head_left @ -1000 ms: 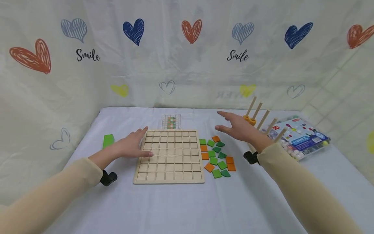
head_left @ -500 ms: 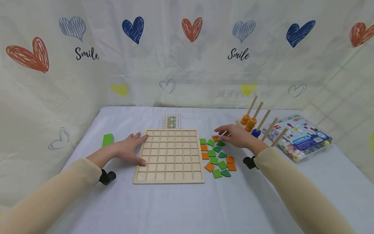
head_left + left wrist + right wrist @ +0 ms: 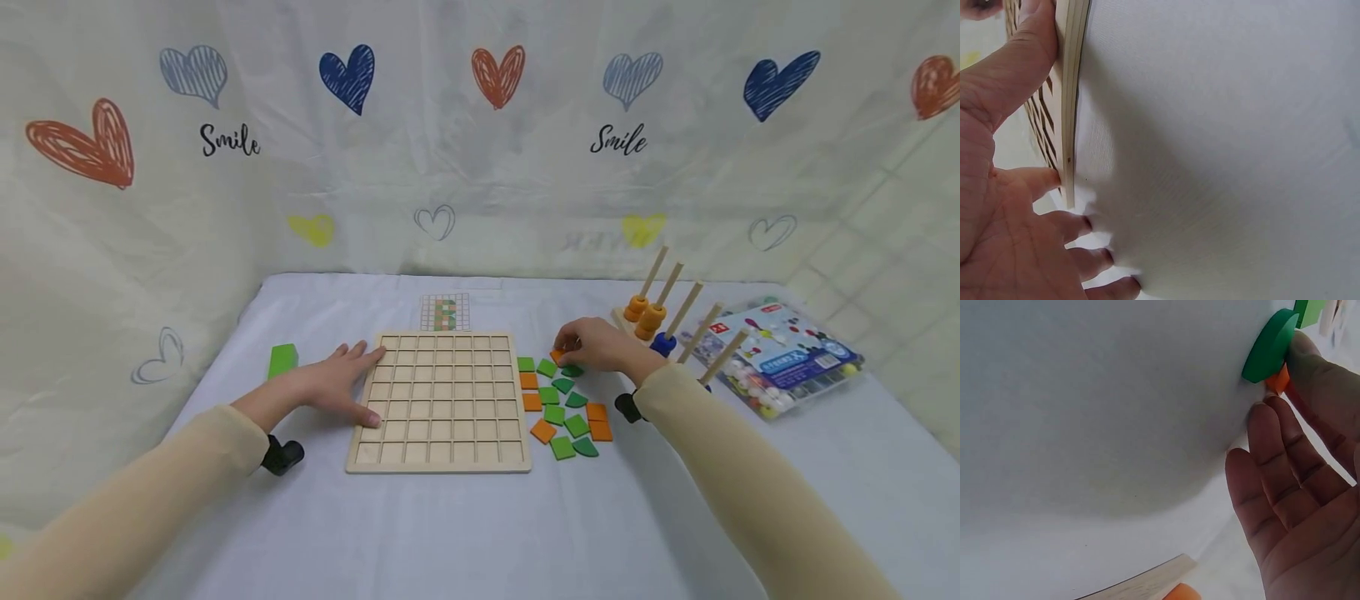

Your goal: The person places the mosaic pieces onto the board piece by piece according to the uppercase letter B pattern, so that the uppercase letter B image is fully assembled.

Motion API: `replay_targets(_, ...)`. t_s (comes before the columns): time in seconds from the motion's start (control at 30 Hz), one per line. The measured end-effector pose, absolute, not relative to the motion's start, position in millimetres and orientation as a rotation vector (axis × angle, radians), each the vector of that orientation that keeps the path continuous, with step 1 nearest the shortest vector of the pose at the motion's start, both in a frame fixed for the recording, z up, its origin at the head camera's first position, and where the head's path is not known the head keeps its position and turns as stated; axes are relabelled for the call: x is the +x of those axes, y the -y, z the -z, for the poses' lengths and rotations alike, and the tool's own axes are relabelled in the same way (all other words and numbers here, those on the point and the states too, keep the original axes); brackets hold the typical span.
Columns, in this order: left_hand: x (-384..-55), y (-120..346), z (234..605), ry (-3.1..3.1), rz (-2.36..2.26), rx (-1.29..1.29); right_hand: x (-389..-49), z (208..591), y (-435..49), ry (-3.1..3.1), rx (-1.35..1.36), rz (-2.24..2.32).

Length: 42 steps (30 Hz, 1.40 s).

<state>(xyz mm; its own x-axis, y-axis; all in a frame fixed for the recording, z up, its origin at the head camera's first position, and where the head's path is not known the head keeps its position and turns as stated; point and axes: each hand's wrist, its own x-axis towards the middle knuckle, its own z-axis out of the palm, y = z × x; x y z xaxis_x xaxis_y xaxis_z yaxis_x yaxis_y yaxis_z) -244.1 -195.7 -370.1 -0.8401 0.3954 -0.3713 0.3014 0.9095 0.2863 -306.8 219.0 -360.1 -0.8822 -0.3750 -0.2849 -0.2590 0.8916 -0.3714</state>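
Observation:
A square wooden grid board lies flat on the white cloth. My left hand rests at its left edge, fingers spread, with thumb and index finger over the rim. To the right of the board lie several loose tiles: light green squares, orange squares and dark green quarter-circles. At the far end of this group, my right hand pinches an orange square tile between thumb and index finger. In the right wrist view a dark green quarter-circle tile stands out beside the thumb.
A small printed pattern card lies behind the board. On the left is a green block. Wooden pegs with orange and blue beads rise behind my right wrist, beside a clear plastic box of beads.
My right hand has come down and left from above the table to the farthest orange tile, its fingers closing on it. The left hand has drawn back slightly onto the board's left edge.

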Motion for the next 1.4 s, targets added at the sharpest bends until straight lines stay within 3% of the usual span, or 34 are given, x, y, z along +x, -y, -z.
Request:
replay_targets(0.67, -243.7, 194.1, 370.6, -2.651, -0.29, 0.484, -308.5, 351.5, -207.2, -2.788, -0.455, 0.657)
replay_targets(1.13, -247.0, 196.3, 373.0, -2.644, -0.286, 0.469, -303.7, 353.4, -93.5, -2.614, -0.561, 0.905)
replay_targets(1.4, -245.6, 194.9, 370.7, -2.639, -0.297, 0.457, -310.9, 353.4, -53.5, -2.59, -0.642, 0.922)
